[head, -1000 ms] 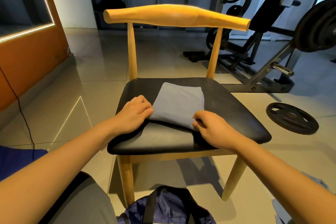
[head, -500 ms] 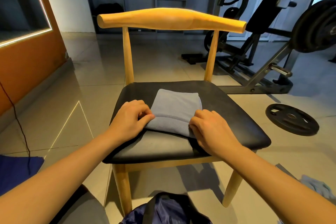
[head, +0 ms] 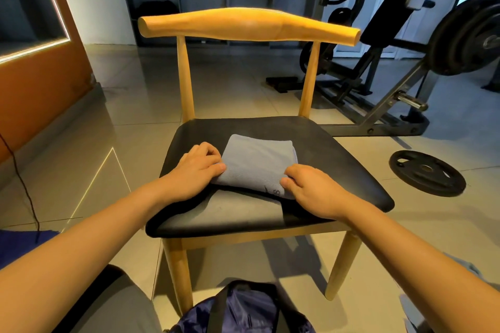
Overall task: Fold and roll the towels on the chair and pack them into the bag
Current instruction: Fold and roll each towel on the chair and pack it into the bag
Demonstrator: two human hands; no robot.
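While the head view looks down, a folded grey towel (head: 257,162) lies mid-frame on the black seat of the chair (head: 341,167). The left hand (head: 194,170) and right hand (head: 313,189), both curled, each pinch its near edge. Folding seems done and rolling barely begun; packing into the blue bag (head: 243,311), bottom centre, remains.

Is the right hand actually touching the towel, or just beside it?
Touching. The head view shows the right hand with fingers curled over the near right corner of the towel, overlapping the cloth with no chair seat showing between.
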